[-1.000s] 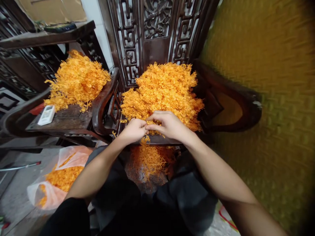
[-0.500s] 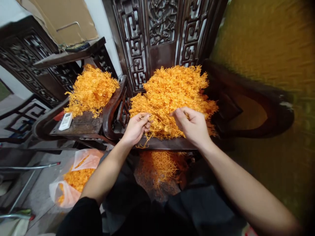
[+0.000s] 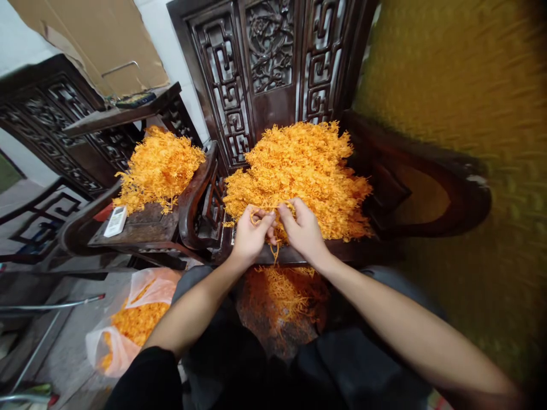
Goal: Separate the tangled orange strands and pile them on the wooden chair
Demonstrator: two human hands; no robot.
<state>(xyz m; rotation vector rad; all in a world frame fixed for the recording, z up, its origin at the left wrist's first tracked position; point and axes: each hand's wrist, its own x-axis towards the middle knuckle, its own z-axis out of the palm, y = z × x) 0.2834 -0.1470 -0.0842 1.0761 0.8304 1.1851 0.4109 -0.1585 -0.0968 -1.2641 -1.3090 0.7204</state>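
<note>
There is one left hand (image 3: 253, 232) and one right hand (image 3: 302, 232), so two hands. There is one big orange pile (image 3: 299, 165) in front and one smaller orange pile (image 3: 160, 165) to the left, so two piles. One orange clump (image 3: 288, 290) is down low. I count one see-through bag (image 3: 163, 279), one white remote (image 3: 115, 221), one piece of cardboard (image 3: 106, 34), one tall carved wooden back (image 3: 273, 105) in front and one more at the left. The orange strings (image 3: 276, 251) are too many and tangled to count.

Before me a heap (image 3: 299, 171) lies on a chair (image 3: 273, 108); left, a pile (image 3: 164, 162) and remote (image 3: 115, 221) on a seat (image 3: 143, 229), a bag (image 3: 117, 348) on the floor (image 3: 72, 339).
</note>
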